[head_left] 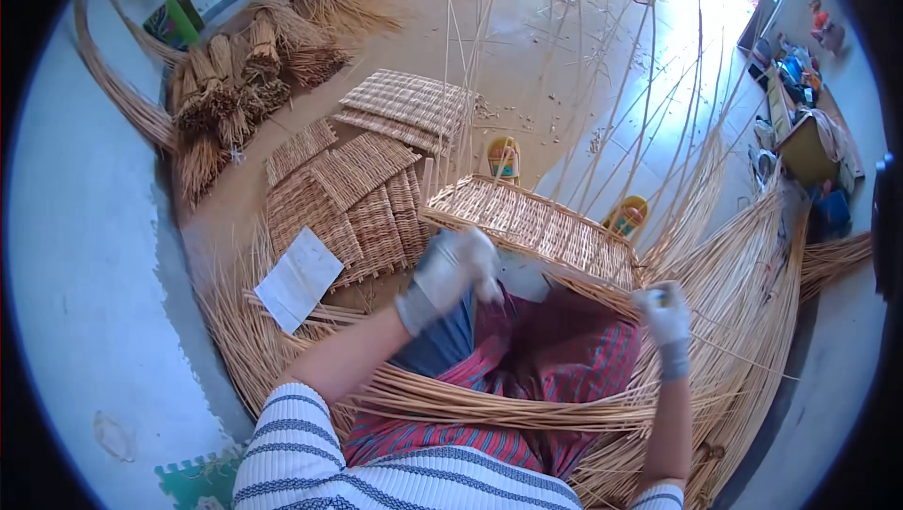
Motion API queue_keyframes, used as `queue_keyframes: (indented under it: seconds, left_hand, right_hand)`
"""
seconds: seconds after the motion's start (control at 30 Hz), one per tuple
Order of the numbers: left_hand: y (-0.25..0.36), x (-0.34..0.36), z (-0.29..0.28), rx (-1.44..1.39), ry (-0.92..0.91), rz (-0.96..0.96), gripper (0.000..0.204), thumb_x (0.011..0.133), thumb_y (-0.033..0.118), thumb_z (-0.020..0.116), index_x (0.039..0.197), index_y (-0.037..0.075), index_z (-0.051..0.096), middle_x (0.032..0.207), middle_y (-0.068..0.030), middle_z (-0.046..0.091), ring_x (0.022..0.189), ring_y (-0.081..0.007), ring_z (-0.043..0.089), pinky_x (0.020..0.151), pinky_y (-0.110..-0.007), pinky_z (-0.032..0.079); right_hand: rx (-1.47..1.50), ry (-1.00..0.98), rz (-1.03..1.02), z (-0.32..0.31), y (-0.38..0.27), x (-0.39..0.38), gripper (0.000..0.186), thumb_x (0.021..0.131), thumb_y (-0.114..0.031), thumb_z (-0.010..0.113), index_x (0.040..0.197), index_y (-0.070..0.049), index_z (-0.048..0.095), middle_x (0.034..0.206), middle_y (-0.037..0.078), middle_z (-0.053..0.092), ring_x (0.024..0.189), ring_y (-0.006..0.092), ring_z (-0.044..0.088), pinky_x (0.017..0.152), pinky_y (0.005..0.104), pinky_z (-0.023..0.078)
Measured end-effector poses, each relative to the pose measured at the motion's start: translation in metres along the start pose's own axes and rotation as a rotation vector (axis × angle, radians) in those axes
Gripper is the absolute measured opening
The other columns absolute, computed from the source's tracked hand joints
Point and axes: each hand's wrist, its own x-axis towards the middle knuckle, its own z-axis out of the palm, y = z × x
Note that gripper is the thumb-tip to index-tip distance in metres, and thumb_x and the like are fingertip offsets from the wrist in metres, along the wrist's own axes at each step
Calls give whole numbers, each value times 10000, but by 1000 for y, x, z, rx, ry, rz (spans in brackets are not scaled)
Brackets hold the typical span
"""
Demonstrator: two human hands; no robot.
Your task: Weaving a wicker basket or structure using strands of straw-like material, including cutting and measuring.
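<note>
- The left hand (467, 268), in a pale glove, is bent at the near edge of the woven piece, toward its left end; its fingers blur, so I cannot tell whether they pinch anything.
- The right hand (664, 315), gloved alike, has its fingers curled in at the piece's near right corner; I cannot tell whether a strand is pinched between them.
- The woven piece (536, 223), a shallow rectangle of tan and brown wicker, lies between the two sets of fingers and just beyond them, tilted, its right end lower.
- Long thin stakes (700, 30) rise around the woven piece, well beyond the fingers of both hands.
- A bundle of pale canes (508, 406) crosses the lap, on the body side of both hands' fingers, over a reddish striped cloth (602, 350).
- To the right of the right fingers, loose canes (734, 294) fan out over the floor.
- Left of the left fingers lie flat woven panels (362, 171), overlapping, with a white sheet (299, 277) nearer the body; another small stack of panels (414, 101) lies farther ahead.
- Beyond those, far ahead and left of the left fingers, tied bundles of stalks (226, 77) lean near the wall.
- Past the woven piece from the fingers, yellow slippers (503, 160) show on the person's feet.
</note>
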Motion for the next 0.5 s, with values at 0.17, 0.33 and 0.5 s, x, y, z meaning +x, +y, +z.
queue_keyframes:
  seconds: [0.17,0.33,0.5]
  left_hand:
    - [-4,81,-143,52,518,-17,283,1065,303,507,902,89,596,745,-38,632,662,-148,612,690,-300,550]
    - [-31,140,-159,1055,390,-116,281,1047,307,537,1056,60,671,947,-67,705,888,-189,648,822,-341,530]
    - [-9,116,-176,710,341,-38,235,943,155,727,1162,68,725,1103,-10,717,978,-108,640,881,-267,522]
  right_hand:
    - [-307,174,-181,-59,67,69,324,795,-251,847,806,-35,606,745,31,525,701,145,499,658,322,447]
    - [-460,153,-436,-61,58,63,324,778,-268,833,818,-4,650,997,155,602,982,329,603,813,407,495]
    - [-462,-175,-16,-67,28,81,339,864,-390,753,996,-78,732,805,111,684,757,264,641,703,372,502]
